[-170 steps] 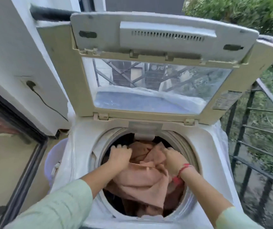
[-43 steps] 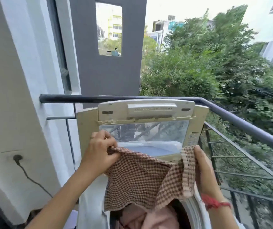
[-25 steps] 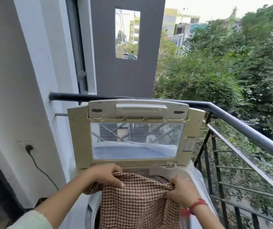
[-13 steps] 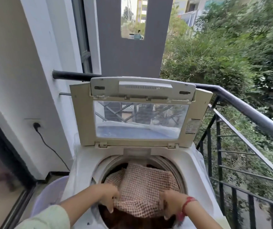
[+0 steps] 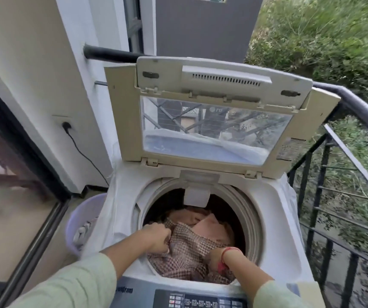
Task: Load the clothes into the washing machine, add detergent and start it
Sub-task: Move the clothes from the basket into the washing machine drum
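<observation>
A white top-loading washing machine [image 5: 274, 221] stands in front of me with its lid [image 5: 214, 107] raised upright. Inside the drum lies a brown checked cloth [image 5: 185, 247] on top of pink clothes [image 5: 209, 227]. My left hand [image 5: 158, 237] grips the checked cloth at its left edge, fingers curled into it. My right hand [image 5: 214, 256] is down in the drum at the cloth's right side, fingers buried in the fabric, a red thread on the wrist. The control panel [image 5: 200, 301] runs along the near edge.
A lilac laundry basket [image 5: 78, 223] with some clothes stands left of the machine. A black cable [image 5: 83, 156] runs from a wall socket [image 5: 66, 125]. A dark balcony railing [image 5: 352, 112] runs behind and to the right. A glass sliding door [image 5: 11, 196] is at left.
Both hands lifted the checked cloth up and spread it, then lowered it into the drum. It now lies pushed down on the pink clothes, with both hands in the drum.
</observation>
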